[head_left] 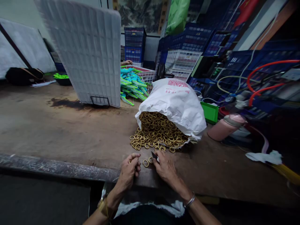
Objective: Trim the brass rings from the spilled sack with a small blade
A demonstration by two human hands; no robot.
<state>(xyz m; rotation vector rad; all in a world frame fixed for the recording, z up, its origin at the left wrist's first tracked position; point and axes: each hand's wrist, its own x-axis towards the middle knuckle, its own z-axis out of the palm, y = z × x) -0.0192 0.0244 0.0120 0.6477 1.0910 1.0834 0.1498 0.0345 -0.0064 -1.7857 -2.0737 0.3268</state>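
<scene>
My left hand (129,170) rests near the front edge of the brown workbench (58,131), fingers curled; a bit of a brass ring shows at its side, so it seems to pinch one. My right hand (164,167) holds a small dark flat tool, its tip pointing toward a loose brass ring (145,163) lying between the hands. Just beyond, a heap of brass rings (157,131) spills from the open mouth of a white sack (175,103) that lies on its side.
A white gridded panel (89,50) stands upright at the back left. Teal and green plastic parts (132,84) fill a basket behind it. A green box (209,112), a pink bottle (226,126) and hoses sit at the right. Blue crates stack behind.
</scene>
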